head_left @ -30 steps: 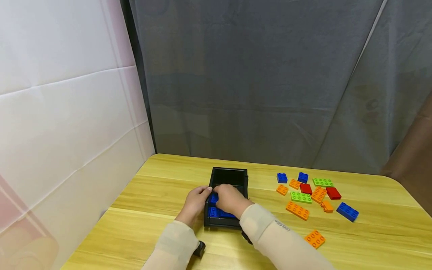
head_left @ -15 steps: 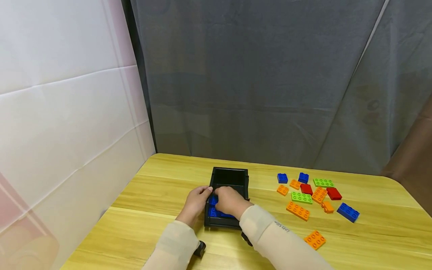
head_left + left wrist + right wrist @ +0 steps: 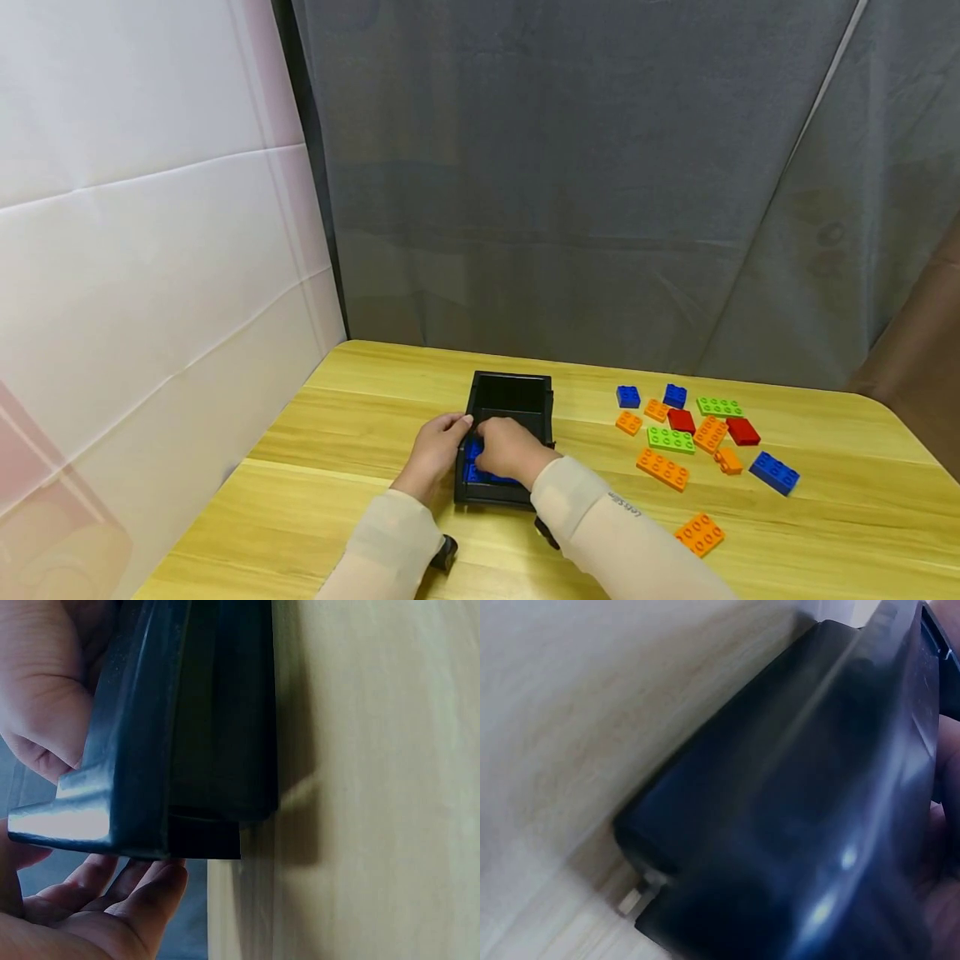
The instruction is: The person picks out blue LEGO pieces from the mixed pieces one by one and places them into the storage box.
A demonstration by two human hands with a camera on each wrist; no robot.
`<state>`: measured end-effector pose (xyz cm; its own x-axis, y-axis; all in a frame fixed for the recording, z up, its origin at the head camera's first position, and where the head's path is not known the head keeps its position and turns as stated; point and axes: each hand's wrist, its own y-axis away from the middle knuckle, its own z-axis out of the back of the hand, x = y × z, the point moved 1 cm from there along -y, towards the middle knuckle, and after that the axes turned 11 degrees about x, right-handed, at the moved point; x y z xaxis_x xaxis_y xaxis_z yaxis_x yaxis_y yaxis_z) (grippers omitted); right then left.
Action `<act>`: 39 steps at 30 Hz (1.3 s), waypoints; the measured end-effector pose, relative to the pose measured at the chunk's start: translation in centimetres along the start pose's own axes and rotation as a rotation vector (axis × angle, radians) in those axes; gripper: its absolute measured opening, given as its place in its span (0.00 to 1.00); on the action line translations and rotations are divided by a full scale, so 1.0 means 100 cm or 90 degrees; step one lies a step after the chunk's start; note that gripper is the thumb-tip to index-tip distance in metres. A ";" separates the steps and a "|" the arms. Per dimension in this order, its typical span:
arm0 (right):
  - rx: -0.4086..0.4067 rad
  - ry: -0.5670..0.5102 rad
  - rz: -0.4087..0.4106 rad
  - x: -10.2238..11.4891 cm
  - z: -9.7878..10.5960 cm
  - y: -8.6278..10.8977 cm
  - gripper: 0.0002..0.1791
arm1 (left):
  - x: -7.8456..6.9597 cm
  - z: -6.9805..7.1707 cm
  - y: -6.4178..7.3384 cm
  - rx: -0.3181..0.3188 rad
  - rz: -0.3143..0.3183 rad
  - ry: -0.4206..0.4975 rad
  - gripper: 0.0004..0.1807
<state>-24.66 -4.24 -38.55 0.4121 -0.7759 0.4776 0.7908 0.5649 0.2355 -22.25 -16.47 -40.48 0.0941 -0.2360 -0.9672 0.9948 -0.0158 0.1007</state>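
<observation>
A black box [image 3: 495, 497] stands on the wooden table, its front part holding blue bricks [image 3: 472, 475]. My left hand [image 3: 431, 450] grips the box's left wall, thumb at the rim; in the left wrist view the fingers [image 3: 146, 900] lie against the outside. Reaching down into the box, my right hand [image 3: 513, 450] has bent fingers over the blue bricks. Its fingertips are hidden, so whether they pinch a brick or press on one cannot be seen. The right wrist view is mostly filled by the dark box wall [image 3: 780, 825].
To the right lie loose bricks: orange ones [image 3: 662, 469], green ones [image 3: 671, 440], red ones [image 3: 742, 432] and blue ones [image 3: 774, 473]. One orange brick [image 3: 700, 534] sits nearer the front. Behind the table [image 3: 360, 392] hangs a grey curtain [image 3: 525, 208]; a pale one [image 3: 150, 250] is at left.
My right hand has shifted very slightly inside the box, and the blue bricks beneath look slightly moved. The left hand stays at the box wall.
</observation>
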 end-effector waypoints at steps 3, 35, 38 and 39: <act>0.001 -0.005 -0.002 0.000 -0.001 0.000 0.19 | 0.000 0.000 0.000 0.001 0.002 0.001 0.21; 0.009 0.015 0.006 0.002 -0.001 0.007 0.12 | 0.001 0.000 -0.001 0.001 0.001 -0.002 0.21; 0.005 0.026 0.001 0.003 -0.001 0.007 0.17 | 0.001 0.000 0.000 0.001 0.000 -0.001 0.21; 0.005 0.027 -0.001 0.003 -0.001 0.008 0.19 | 0.001 0.000 0.001 0.001 0.001 0.000 0.21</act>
<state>-23.89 -4.04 -38.26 0.4299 -0.7874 0.4417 0.7876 0.5663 0.2429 -22.18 -16.49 -40.57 0.0950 -0.2355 -0.9672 0.9946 -0.0178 0.1020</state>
